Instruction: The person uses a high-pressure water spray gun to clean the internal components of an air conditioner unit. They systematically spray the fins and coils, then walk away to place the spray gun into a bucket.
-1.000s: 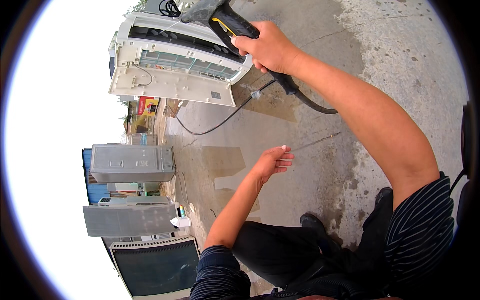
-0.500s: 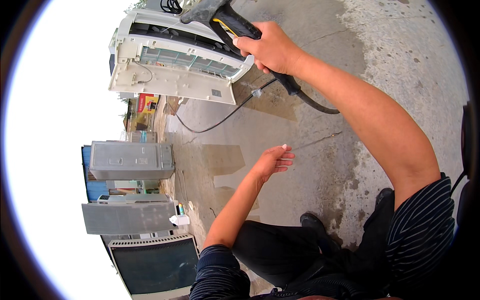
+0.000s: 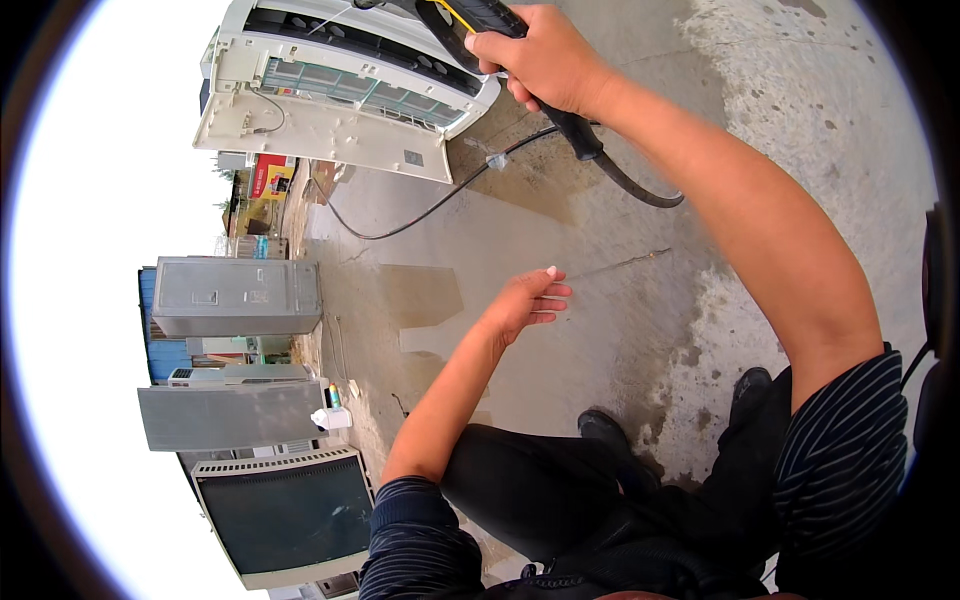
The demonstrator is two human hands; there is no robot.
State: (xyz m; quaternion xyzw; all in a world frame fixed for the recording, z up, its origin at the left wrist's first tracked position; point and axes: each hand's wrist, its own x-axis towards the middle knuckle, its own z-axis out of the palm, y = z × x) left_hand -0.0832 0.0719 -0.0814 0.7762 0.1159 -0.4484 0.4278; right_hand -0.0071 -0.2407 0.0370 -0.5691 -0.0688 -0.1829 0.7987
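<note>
My right hand (image 3: pixel 556 62) is closed around the grip of a black pressure washer spray gun (image 3: pixel 574 130) with a yellow trigger piece. The gun's front end runs out of the top of the picture. A black hose (image 3: pixel 640 192) leaves the bottom of its grip. Beyond the gun is a white air conditioner indoor unit (image 3: pixel 478 108), its front panel (image 3: pixel 330 142) swung open and mesh filters showing inside. A thin pale streak lies across the unit's upper part; I cannot tell whether it is water. My left hand (image 3: pixel 524 302) is held out over the wet floor, fingers apart, holding nothing.
The hose (image 3: pixel 420 218) curves over wet concrete (image 3: pixel 580 350). Along the left stand a grey refrigerator (image 3: pixel 235 297), a grey panel-like cabinet (image 3: pixel 230 417), and an old television (image 3: pixel 285 515). A white bottle-like container (image 3: pixel 331 418) sits beside them. My shoes (image 3: pixel 604 432) are on the floor below.
The whole scene has shifted up and left in the view. The gun has risen slightly with my right hand. My left hand stays open, a little higher and farther left in the picture.
</note>
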